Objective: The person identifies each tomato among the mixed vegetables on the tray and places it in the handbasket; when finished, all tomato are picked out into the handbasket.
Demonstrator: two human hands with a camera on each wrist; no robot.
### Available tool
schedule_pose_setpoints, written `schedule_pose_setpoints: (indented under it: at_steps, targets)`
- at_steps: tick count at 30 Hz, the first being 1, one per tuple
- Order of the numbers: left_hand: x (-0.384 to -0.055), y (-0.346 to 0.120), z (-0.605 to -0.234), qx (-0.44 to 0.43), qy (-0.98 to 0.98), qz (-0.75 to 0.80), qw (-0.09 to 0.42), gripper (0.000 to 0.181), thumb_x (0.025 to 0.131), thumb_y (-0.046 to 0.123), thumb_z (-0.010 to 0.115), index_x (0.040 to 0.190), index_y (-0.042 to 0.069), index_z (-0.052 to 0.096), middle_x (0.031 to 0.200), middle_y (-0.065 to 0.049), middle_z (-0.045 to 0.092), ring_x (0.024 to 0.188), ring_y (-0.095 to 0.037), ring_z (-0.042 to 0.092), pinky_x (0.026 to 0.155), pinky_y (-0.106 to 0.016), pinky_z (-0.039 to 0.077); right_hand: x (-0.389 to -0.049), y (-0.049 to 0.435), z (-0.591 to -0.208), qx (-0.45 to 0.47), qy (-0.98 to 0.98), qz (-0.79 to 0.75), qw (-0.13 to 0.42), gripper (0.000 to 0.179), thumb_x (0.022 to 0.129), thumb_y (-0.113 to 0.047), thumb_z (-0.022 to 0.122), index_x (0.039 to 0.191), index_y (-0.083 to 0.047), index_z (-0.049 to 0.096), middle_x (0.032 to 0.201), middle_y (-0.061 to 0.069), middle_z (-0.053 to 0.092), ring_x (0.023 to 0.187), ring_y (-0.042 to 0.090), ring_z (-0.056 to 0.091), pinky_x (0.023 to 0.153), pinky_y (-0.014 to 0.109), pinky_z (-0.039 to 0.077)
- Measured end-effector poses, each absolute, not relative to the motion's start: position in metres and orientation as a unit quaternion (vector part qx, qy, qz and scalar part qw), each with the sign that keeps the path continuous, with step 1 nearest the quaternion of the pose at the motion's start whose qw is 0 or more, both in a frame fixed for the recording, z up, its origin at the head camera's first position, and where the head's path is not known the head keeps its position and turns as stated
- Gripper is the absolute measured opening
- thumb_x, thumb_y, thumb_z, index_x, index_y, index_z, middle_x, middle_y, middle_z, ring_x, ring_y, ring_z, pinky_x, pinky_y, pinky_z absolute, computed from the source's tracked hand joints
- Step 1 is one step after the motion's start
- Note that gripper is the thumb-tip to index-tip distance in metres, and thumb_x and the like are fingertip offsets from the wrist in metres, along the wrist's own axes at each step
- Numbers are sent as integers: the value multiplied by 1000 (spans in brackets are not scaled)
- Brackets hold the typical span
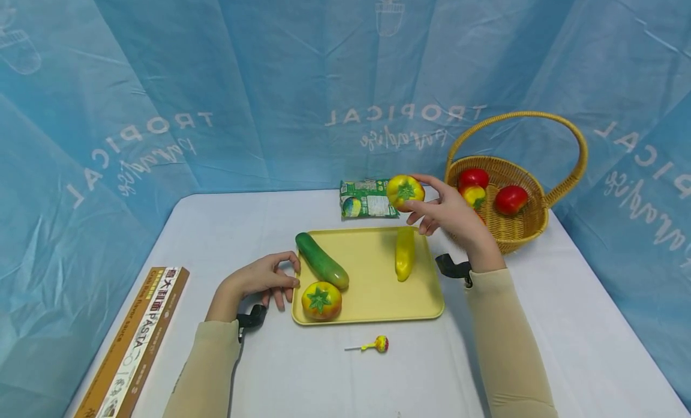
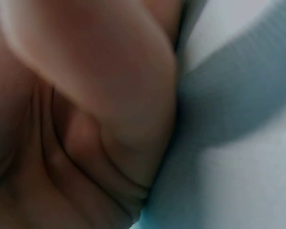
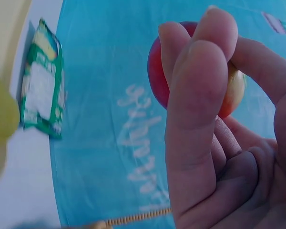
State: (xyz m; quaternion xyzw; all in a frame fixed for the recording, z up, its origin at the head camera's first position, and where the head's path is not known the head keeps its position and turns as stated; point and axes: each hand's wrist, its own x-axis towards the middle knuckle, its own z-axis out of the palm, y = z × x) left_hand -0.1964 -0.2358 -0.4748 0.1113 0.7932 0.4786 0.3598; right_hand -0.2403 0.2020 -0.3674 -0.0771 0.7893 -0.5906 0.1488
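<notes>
My right hand (image 1: 445, 211) holds a yellow and red tomato (image 1: 402, 190) with a green leafy top, raised above the far edge of the yellow tray (image 1: 372, 274). In the right wrist view, fingers and thumb grip its sides, and its red underside (image 3: 157, 71) shows. At the tray's left rim rests my left hand (image 1: 264, 278), fingers loosely bent and fingertips right at the rim. Its wrist view is filled by blurred bent fingers (image 2: 119, 81). On the tray lie a green cucumber (image 1: 322, 260), a second tomato (image 1: 321, 300) and a yellow banana (image 1: 405, 254).
A wicker basket (image 1: 518, 229) with a tall handle stands at the back right, holding several red and yellow pieces. Behind the tray lies a green snack packet (image 1: 369, 199). A lollipop (image 1: 380, 344) sits in front, and a long pasta box (image 1: 135, 346) at the left.
</notes>
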Motion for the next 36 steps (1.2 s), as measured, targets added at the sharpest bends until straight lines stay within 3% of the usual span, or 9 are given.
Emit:
schedule_pose_setpoints:
  at_steps: [7,14,21,36]
  targets:
    - [-196,-236,-475,113,790,482,361,36,102,23,71,125,7,49,77,-11,77,57,-22,76,43,-22,47,-241,237,-367,-50,781,-608,131,81,99,-40,75,165,-26,31,90,8,81,59,23,70,65,36,64]
    - [-197,-237,-476,117,786,486,363,36,102,22,71,125,5,49,76,-11,77,57,-21,76,43,-22,47,-242,276,-374,5,786,-611,98,80,97,-47,75,164,-28,34,92,5,80,64,22,71,66,36,63]
    - [-198,-237,-476,117,787,485,364,37,102,23,71,126,6,48,77,-11,77,57,-22,76,42,-23,48,-243,310,-385,59,789,-607,78,89,98,-51,71,168,-23,24,84,-5,80,62,14,70,66,30,63]
    - [-199,-239,-479,129,778,493,367,38,103,23,70,126,3,47,77,-12,77,57,-21,76,43,-22,48,-239,342,-398,126,775,-615,68,94,100,-49,70,171,-19,16,76,-9,77,55,14,65,61,25,60]
